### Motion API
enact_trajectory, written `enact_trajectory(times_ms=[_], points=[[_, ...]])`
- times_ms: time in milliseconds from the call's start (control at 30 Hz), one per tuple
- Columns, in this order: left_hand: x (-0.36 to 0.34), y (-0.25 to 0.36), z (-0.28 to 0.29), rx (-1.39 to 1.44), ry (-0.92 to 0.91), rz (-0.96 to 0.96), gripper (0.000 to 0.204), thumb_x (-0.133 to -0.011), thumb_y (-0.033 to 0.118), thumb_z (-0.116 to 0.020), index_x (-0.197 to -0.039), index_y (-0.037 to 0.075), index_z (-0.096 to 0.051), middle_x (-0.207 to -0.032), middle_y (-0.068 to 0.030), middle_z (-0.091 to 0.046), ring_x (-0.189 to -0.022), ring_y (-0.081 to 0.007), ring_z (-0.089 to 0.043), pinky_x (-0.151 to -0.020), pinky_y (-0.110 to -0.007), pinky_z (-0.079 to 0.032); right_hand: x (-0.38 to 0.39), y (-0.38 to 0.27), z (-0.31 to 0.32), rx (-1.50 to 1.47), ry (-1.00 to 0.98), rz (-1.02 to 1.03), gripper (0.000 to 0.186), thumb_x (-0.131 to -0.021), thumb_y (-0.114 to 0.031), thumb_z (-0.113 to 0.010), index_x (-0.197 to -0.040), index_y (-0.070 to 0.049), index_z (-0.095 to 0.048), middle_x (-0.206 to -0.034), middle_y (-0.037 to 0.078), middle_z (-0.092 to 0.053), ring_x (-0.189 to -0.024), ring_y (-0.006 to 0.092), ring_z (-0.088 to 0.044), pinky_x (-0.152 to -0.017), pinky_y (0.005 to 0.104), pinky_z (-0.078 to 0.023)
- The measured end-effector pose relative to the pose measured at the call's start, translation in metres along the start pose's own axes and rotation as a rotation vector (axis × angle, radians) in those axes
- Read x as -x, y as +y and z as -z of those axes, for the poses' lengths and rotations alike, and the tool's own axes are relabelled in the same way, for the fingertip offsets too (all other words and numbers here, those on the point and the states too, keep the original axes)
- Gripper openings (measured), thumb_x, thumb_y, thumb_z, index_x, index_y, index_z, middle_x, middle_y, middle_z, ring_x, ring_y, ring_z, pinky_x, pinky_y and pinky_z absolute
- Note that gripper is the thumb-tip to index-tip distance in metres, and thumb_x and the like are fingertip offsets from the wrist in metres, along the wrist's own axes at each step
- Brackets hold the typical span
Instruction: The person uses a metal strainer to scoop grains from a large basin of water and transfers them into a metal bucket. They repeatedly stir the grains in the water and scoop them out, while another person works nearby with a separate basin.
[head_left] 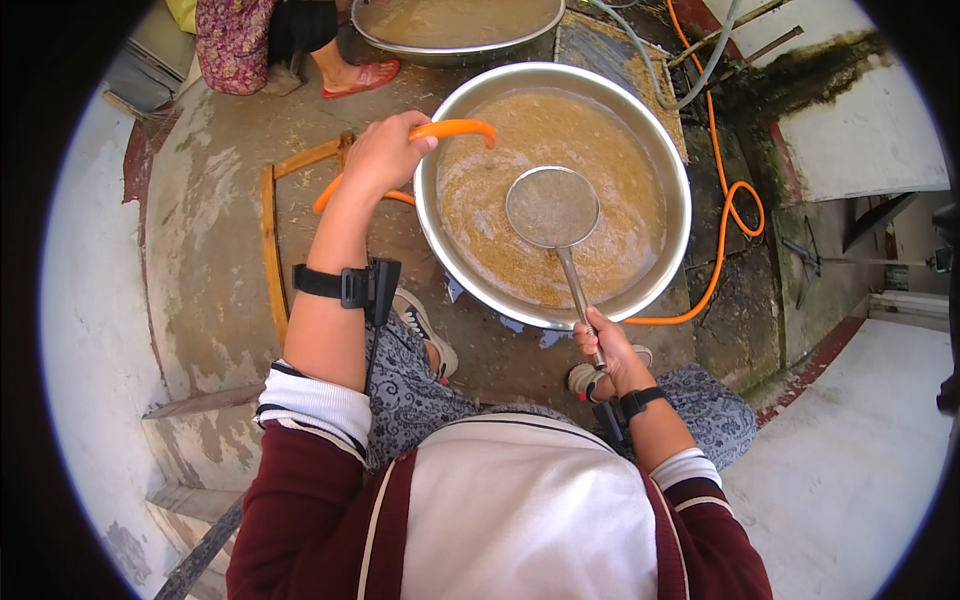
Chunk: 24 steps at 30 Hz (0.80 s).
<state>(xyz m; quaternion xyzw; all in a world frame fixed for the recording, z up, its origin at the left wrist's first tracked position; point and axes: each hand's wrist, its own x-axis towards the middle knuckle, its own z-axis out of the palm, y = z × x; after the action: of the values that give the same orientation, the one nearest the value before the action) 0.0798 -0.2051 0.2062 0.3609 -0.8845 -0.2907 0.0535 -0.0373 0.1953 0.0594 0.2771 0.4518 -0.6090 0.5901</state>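
From where I stand, a wide round silver metal basin (552, 76) sits on the stained grey concrete floor (230, 260) just ahead of the wearer's feet, filled with cloudy water carrying yellow-brown grain-like bits (620, 140). The right hand (612, 352) has its grip closed round the handle end of a long-handled metal skimmer with a round mesh head (553, 207). That hand is just outside the basin's near edge, a little right of the middle, and the handle slants over the rim — away from the wearer and slightly leftward — so the head lies near the middle of the basin. Whether the mesh rests on the water or hangs just above it, I can't tell.

The left hand (385, 152) is just outside the basin's far-left edge, its grip wrapped round a flexible bright orange hose (455, 128). The free end reaches over that edge and curves downward above the water.

The relation that counts is hose mouth to mesh: the mouth lies beyond the mesh head and to its left — apart from it — with the left hand much the nearer to that mouth. The skimmer's long axis runs from the right hand roughly toward the far-left side.
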Motion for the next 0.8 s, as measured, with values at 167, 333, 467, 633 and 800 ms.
enact_trajectory(times_ms=[167, 333, 467, 633, 800], points=[[-0.005, -0.011, -0.004, -0.076, -0.109, -0.08, 0.032, -0.089, 0.03, -0.066, -0.114, 0.009, -0.067, -0.104, -0.0159, -0.071, -0.103, -0.0353, -0.065, -0.087, -0.044, -0.05, -0.008, -0.013, 0.006, 0.316, 0.129, 0.215, 0.053, -0.105, -0.019, -0.045, -0.154, -0.02, -0.025, -0.074, 0.002, -0.047, -0.048, 0.0079, -0.039, -0.038, 0.0229, -0.034], [-0.001, -0.008, -0.011, -0.078, -0.186, 0.006, 0.04, -0.088, 0.041, -0.065, -0.114, 0.01, -0.067, -0.107, -0.0157, -0.071, -0.104, -0.0348, -0.065, -0.089, -0.044, -0.05, 0.01, -0.018, -0.002, 0.833, 0.325, 0.407, 0.055, -0.103, -0.016, -0.047, -0.155, -0.015, -0.029, -0.098, 0.01, -0.06, -0.066, 0.0187, -0.056, -0.054, 0.0313, -0.048], [0.008, -0.003, -0.016, -0.14, -0.2, -0.02, 0.047, -0.087, 0.05, -0.065, -0.113, 0.012, -0.071, -0.108, -0.016, -0.071, -0.104, -0.0338, -0.066, -0.09, -0.044, -0.049, 0.04, -0.043, -0.014, 1.195, 0.481, 0.787, 0.058, -0.1, -0.011, -0.051, -0.154, -0.012, -0.03, -0.131, 0.018, -0.055, -0.108, 0.0273, -0.059, -0.087, 0.0341, -0.049], [0.013, -0.011, -0.018, -0.064, -0.23, -0.247, 0.029, -0.097, 0.02, -0.058, -0.123, 0.011, -0.066, -0.108, -0.0164, -0.07, -0.103, -0.035, -0.065, -0.089, -0.042, -0.05, 0.097, -0.084, -0.029, 0.871, 0.289, 0.61, 0.061, -0.102, -0.014, -0.049, -0.157, -0.014, -0.024, -0.083, 0.003, -0.054, -0.061, 0.0105, -0.052, -0.049, 0.0263, -0.044], [0.022, -0.016, -0.016, -0.192, -0.201, -0.192, 0.036, -0.098, 0.029, -0.057, -0.13, 0.014, -0.062, -0.11, -0.0168, -0.07, -0.109, -0.0343, -0.063, -0.092, -0.044, -0.049, 0.109, -0.117, -0.041, 0.583, 0.141, 0.662, 0.058, -0.105, -0.018, -0.048, -0.157, -0.013, -0.023, -0.077, 0.0, -0.047, -0.053, 0.0055, -0.041, -0.044, 0.0221, -0.036]])
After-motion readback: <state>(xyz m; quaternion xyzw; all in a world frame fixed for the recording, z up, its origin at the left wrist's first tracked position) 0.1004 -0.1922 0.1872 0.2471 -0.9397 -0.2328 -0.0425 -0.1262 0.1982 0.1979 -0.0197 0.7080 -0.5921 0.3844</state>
